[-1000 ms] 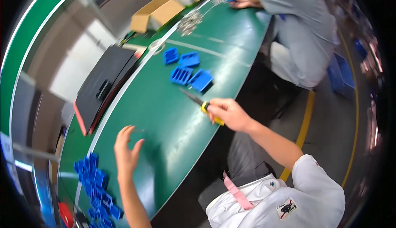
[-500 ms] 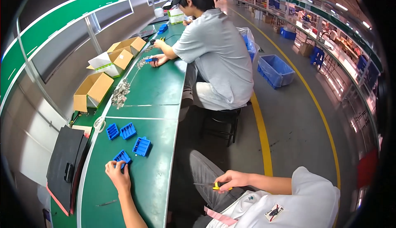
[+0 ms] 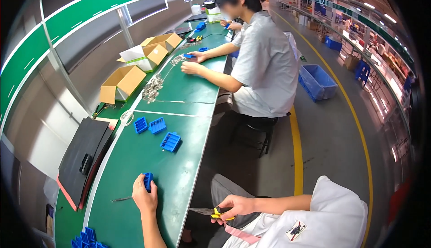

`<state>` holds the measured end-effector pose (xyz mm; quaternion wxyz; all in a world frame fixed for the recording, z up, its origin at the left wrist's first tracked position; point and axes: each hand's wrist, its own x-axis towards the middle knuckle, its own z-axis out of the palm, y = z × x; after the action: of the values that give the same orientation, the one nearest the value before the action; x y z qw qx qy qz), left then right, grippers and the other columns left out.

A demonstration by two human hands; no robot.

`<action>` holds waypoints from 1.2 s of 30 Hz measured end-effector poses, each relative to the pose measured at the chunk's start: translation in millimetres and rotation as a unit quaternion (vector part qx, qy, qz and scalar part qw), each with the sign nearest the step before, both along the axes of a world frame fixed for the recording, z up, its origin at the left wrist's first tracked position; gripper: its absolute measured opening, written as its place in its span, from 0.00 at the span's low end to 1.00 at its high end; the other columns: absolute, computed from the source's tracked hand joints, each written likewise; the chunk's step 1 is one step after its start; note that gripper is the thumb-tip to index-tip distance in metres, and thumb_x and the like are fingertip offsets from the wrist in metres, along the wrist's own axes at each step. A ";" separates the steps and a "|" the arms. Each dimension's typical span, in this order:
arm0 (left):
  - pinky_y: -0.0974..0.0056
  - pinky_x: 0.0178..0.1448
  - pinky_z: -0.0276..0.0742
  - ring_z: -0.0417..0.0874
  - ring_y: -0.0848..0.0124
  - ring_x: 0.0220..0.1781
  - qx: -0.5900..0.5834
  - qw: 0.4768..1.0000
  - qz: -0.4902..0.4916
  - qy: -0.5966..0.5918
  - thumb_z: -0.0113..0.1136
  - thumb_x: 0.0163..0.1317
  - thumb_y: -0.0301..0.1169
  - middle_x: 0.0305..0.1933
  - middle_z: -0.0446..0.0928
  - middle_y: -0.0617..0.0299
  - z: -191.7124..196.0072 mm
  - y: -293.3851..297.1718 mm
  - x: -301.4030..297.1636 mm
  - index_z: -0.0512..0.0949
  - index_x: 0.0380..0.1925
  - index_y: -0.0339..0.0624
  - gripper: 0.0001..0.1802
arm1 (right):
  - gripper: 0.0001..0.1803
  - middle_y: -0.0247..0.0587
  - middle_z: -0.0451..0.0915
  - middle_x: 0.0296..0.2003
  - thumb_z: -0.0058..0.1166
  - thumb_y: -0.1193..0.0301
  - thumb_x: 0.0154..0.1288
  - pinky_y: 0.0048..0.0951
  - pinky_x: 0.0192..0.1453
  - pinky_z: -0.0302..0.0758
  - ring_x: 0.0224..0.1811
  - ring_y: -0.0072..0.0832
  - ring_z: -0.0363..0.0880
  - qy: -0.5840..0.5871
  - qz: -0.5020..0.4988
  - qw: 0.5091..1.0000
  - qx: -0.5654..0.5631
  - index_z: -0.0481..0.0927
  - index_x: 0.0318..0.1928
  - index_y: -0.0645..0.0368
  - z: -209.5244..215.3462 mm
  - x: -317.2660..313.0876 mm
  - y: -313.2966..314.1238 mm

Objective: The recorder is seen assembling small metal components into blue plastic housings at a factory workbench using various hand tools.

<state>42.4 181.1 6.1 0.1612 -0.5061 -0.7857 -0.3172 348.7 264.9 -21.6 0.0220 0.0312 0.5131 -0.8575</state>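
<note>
My left hand (image 3: 144,197) is closed round a small blue slotted plastic tray (image 3: 147,179) over the green tabletop. In my right hand (image 3: 239,206), near my lap and beyond the table edge, is a pair of long-nosed pliers (image 3: 218,213) with yellow and black handles; the thin grey jaws point left toward the table. Farther along lie three similar blue trays, the nearest one (image 3: 170,141) with dark pieces in some slots. Beside my left hand rests a thin dark pointed tool (image 3: 121,199).
More blue trays (image 3: 87,240) are heaped at the near left. A black folder-like case (image 3: 85,158) leans along the left edge. Beyond are a white cable coil (image 3: 127,117), a pile of small metal parts (image 3: 153,88) and open cartons (image 3: 123,84). A co-worker (image 3: 265,64) sits farther along.
My left hand has drawn its blue tray nearer, away from the other three. The pliers have moved left toward the table edge. The view has shifted, and the co-worker's hands have moved.
</note>
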 end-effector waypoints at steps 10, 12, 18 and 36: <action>0.70 0.37 0.76 0.79 0.73 0.35 0.109 0.805 -0.027 -0.582 0.68 0.51 0.30 0.36 0.78 0.61 12.5 -81.5 31.4 0.75 0.45 0.36 0.21 | 0.13 0.49 0.81 0.44 0.52 0.81 0.63 0.30 0.53 0.77 0.47 0.30 0.80 -0.067 -0.066 0.994 0.052 0.76 0.48 0.73 16.8 -38.7 1.8; 0.68 0.46 0.75 0.79 0.73 0.40 0.114 0.843 -0.049 -0.524 0.68 0.51 0.29 0.39 0.78 0.61 2.1 -96.9 32.5 0.76 0.45 0.35 0.21 | 0.12 0.48 0.81 0.46 0.53 0.81 0.62 0.28 0.54 0.75 0.48 0.28 0.80 -0.073 -0.054 0.994 0.056 0.77 0.47 0.72 25.2 -58.6 -3.0; 0.67 0.52 0.72 0.78 0.71 0.47 0.099 0.853 -0.102 -0.503 0.66 0.50 0.26 0.44 0.78 0.58 9.8 -110.8 28.7 0.79 0.44 0.38 0.19 | 0.11 0.37 0.82 0.38 0.55 0.79 0.60 0.23 0.47 0.74 0.40 0.20 0.78 -0.013 0.022 0.981 0.194 0.80 0.45 0.67 29.2 -94.6 -7.2; 0.68 0.47 0.76 0.82 0.71 0.42 0.077 0.863 -0.132 -0.481 0.67 0.50 0.23 0.42 0.82 0.56 3.5 -108.0 29.4 0.81 0.39 0.36 0.14 | 0.09 0.37 0.78 0.28 0.59 0.76 0.56 0.23 0.30 0.65 0.25 0.17 0.67 0.021 0.052 0.947 0.317 0.81 0.37 0.68 40.2 -116.2 30.4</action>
<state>71.8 73.1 9.6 -0.2416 -0.3759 -0.6646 -0.5988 232.5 295.3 18.6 0.0444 -0.0078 0.7600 -0.6483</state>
